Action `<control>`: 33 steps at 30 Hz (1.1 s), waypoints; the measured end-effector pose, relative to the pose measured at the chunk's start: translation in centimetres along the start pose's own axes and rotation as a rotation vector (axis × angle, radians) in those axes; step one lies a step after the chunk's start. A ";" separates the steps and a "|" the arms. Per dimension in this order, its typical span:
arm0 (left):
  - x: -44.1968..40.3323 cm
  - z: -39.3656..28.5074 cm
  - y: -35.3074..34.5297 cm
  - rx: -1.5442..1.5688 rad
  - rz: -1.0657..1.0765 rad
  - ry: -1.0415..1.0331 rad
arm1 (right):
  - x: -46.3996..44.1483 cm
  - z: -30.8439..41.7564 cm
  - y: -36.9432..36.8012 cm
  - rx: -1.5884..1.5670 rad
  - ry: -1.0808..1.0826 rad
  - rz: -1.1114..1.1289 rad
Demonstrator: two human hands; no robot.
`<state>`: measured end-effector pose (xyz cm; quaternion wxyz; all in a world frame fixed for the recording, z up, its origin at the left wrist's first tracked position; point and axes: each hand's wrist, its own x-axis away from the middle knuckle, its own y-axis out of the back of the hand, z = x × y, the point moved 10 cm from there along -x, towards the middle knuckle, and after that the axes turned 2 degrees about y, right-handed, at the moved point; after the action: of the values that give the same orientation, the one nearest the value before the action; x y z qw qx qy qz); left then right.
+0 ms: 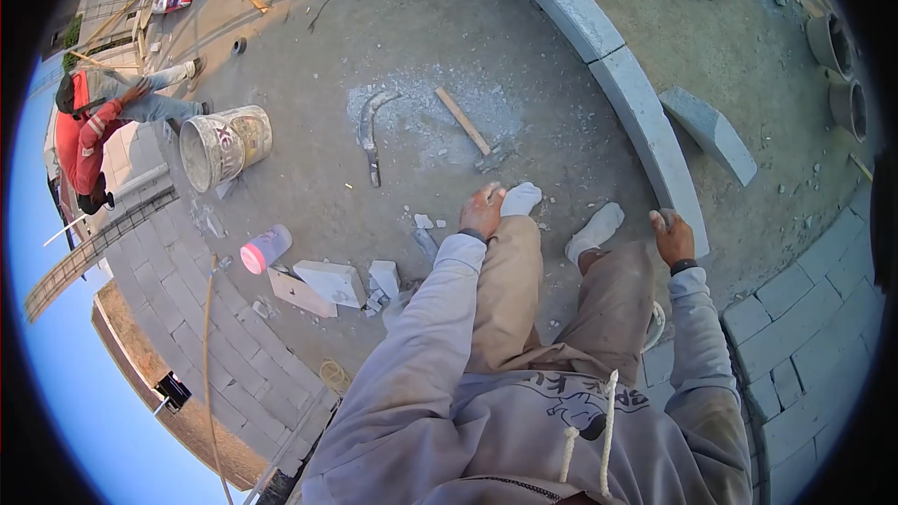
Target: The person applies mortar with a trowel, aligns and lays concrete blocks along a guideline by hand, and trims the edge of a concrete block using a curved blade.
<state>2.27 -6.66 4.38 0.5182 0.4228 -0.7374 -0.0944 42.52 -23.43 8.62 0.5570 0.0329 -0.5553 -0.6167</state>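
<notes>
My left hand (483,210) is beside my left knee and white sock, with its fingers bunched together; whether anything is in them is hidden. My right hand (672,237) is closed against the inner side of the curved grey stone curb (645,126), near its close end. I cannot make out whether it grips the stone or something small. In front of my feet lies a hammer (463,122) with a wooden handle, on floor scattered with pale stone chips. Left of the hammer is a curved, dark metal tool (367,131) of unclear kind.
Stone offcuts (329,282) and a pink-lidded jug (267,249) sit to my left. Farther off are a large dirty white bucket (224,148) and a bent-over person in red (89,136). Beyond the curb are a loose stone block (711,134) and dark buckets (847,109).
</notes>
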 end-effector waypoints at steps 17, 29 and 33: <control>7.6 -3.7 14.2 -0.318 0.377 -0.124 | 29.7 14.4 -10.4 -0.241 -0.333 0.410; 17.3 -1.6 9.3 -0.161 0.397 -0.127 | 30.4 10.6 -3.2 -0.157 -0.250 0.077; 21.6 2.7 12.9 0.188 0.194 -0.012 | 27.2 7.5 -0.6 0.228 -0.086 0.145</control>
<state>-9.04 -14.98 25.46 0.4784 0.3957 -0.7836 0.0233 26.92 -38.39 26.77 0.5683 0.0292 -0.6461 -0.5086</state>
